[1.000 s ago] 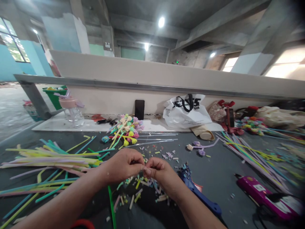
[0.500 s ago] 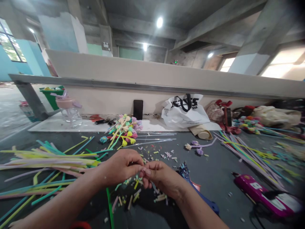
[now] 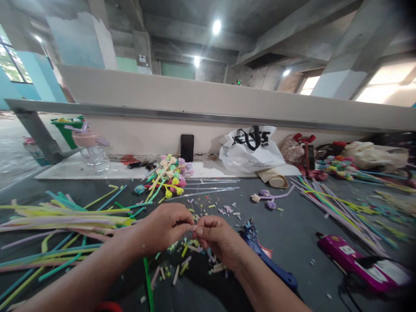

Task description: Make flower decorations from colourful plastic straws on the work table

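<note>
One red curved object (image 3: pixel 108 307) at the near edge, cut off by the frame; a green strip (image 3: pixel 148 284) just beside it. To the right, a magenta tool (image 3: pixel 351 260) with a black cord, and nearer the middle a blue-handled tool (image 3: pixel 276 269), partly behind the right wrist.

Left hand (image 3: pixel 173 223) and right hand (image 3: pixel 216 237) meet mid-table, thumbs and forefingers closed in a pinch, tips touching. Between them, a small pale piece (image 3: pixel 194 229), mostly hidden; shape too small to tell. Cut chenille scraps (image 3: pixel 184 250) lie below and around on the dark table (image 3: pixel 302 236).

Left: loose pile of chenille stems (image 3: pixel 74 217), yellow, lilac, teal. Right of centre: lilac flower sprig (image 3: pixel 272 197). Farther: clear rods (image 3: pixel 211 189) beside a bunch of chenille flowers (image 3: pixel 170 171).

Back: lidded clear cup (image 3: pixel 92 158), black smartphone (image 3: pixel 187 148) leaning upright against a pale panel (image 3: pixel 146 134), white bag (image 3: pixel 251 151). Beyond, on the left, green bin (image 3: pixel 68 131).
</note>
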Demonstrator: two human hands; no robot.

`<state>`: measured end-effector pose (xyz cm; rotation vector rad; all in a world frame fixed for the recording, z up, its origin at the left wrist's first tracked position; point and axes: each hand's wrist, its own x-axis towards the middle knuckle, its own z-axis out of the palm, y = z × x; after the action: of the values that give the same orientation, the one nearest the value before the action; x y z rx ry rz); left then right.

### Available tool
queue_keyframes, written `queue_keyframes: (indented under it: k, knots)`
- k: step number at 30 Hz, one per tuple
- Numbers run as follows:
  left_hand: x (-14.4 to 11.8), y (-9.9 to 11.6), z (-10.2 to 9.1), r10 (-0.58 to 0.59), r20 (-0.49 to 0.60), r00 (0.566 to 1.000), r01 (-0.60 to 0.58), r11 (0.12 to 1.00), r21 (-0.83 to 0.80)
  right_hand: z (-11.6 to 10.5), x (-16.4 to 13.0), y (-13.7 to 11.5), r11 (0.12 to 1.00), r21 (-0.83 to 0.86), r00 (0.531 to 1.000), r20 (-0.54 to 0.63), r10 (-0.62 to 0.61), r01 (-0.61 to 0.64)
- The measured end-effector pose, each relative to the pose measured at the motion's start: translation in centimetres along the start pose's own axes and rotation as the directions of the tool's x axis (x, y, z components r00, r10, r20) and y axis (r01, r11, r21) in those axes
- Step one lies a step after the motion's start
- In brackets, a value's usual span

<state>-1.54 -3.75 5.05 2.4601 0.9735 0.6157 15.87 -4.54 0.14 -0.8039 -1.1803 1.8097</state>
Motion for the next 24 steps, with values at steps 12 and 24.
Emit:
queue_keyframes:
  k: [12, 24]
  knots:
    - [0.0, -0.5, -0.6, 0.016, 0.022, 1.000, -0.015, 0.998, -0.054, -1.0, -0.5, -1.1, 0.995, -0.088, 0.974, 0.214, 0.073, -0.055]
    - [0.0, -0.5, 0.2, 0.021, 0.043, 0.999, -0.019, 0.998, -0.054, -1.0, 0.0, 0.0, 0.997, -0.021, 0.994, 0.086, 0.074, -0.073]
